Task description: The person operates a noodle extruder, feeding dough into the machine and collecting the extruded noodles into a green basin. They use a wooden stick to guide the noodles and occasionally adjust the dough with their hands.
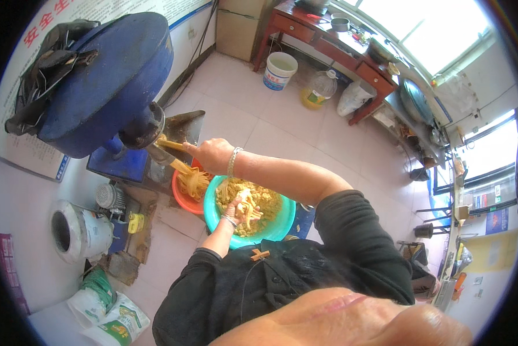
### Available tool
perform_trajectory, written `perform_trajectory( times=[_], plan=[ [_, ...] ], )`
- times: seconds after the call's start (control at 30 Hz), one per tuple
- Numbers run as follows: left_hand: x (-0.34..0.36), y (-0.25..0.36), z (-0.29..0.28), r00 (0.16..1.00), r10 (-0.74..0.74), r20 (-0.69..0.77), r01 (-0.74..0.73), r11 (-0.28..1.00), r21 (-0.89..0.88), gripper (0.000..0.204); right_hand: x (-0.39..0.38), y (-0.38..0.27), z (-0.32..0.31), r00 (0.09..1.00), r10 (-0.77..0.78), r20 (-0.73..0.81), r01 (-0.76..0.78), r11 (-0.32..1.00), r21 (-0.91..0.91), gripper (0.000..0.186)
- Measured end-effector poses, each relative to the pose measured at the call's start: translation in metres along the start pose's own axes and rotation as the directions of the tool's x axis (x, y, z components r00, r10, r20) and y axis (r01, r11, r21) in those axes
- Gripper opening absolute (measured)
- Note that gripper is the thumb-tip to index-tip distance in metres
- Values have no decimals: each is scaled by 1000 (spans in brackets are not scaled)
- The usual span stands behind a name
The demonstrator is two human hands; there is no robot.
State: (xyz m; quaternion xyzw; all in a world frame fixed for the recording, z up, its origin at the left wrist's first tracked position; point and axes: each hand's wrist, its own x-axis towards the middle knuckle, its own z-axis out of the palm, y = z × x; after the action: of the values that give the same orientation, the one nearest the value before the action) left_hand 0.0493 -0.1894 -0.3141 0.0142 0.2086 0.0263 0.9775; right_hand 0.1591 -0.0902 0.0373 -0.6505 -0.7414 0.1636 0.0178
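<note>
My right hand (210,155) is closed round a short wooden stick (171,144). The stick's far end reaches the mouth of a metal spout (155,130) on the blue machine. Below the spout, thick yellow noodles (192,183) hang down and gather in an orange-red basin (179,195). In front of me stands a turquoise basin (211,222) full of crumbly yellow dough (266,200). My left hand (231,209) is inside it, holding a clump of pale dough (249,207); its fingers are partly hidden by the dough.
A large blue wheel (115,81) looms at the upper left. Below it are a motor (110,196) and a white drum-shaped machine (83,230). Sacks (117,320) lie at the lower left. A white bucket (280,70), a jug (318,91) and a red-brown table (328,46) stand beyond.
</note>
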Motion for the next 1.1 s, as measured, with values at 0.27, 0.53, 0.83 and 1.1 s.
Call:
perform_trajectory(
  times=[0.27, 0.53, 0.83, 1.1],
  plan=[
    [26, 23, -62, 944, 118, -309, -82, 988, 129, 44, 37, -3, 13, 996, -36, -77, 63, 922, 381, 47],
    [19, 15, -26, 857, 311, -411, -221, 942, 252, 36, 1, 26, -6, 987, -109, -118, 148, 904, 402, 47],
    [21, -9, -10, 799, 268, -539, -242, 963, 121, 38, 3, 8, 6, 995, -2, -100, 20, 984, 179, 44],
    [24, -11, 2, 835, 460, -302, -359, 871, 334, 36, 16, 43, 8, 958, -178, -223, 220, 958, 182, 43]
  ],
)
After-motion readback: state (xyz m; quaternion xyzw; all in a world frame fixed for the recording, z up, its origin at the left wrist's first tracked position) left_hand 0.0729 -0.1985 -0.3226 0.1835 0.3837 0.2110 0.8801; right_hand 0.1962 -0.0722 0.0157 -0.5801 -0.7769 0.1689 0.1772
